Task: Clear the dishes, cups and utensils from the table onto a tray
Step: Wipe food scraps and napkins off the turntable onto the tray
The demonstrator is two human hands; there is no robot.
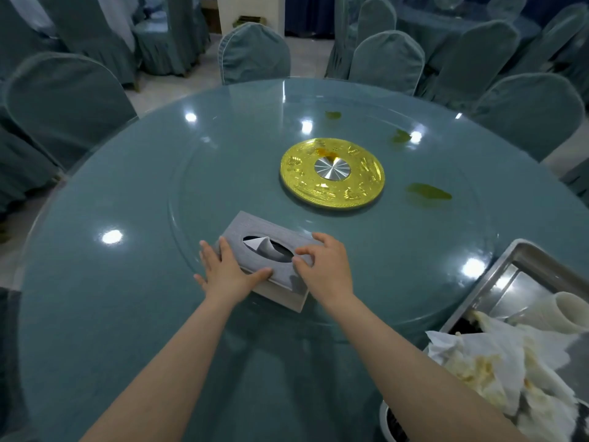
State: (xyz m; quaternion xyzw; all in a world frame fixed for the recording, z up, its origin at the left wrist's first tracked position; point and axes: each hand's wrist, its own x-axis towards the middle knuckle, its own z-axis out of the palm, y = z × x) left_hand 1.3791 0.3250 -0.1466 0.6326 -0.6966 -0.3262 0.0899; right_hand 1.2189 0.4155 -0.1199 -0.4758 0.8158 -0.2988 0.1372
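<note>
Both hands rest on 1 grey tissue box (266,260) that lies on the glass turntable (398,250) at the near side of the round table (95,266). The left hand (228,271) lies against the box's left end with fingers straight and the thumb across its near top edge; the right hand (325,264) sits on its right end, fingers curled over the top beside the oval opening (1 white tissue (259,244) pokes out). The metal tray (522,272) stands well apart at the right edge of the table, holding crumpled, stained napkins (497,362) and 1 white cup (570,312) on its side. At the turntable's middle sits 1 gold disc (332,172); 3 greenish smears (428,192) mark the glass beyond it. Covered chairs (255,54) ring the table.
</note>
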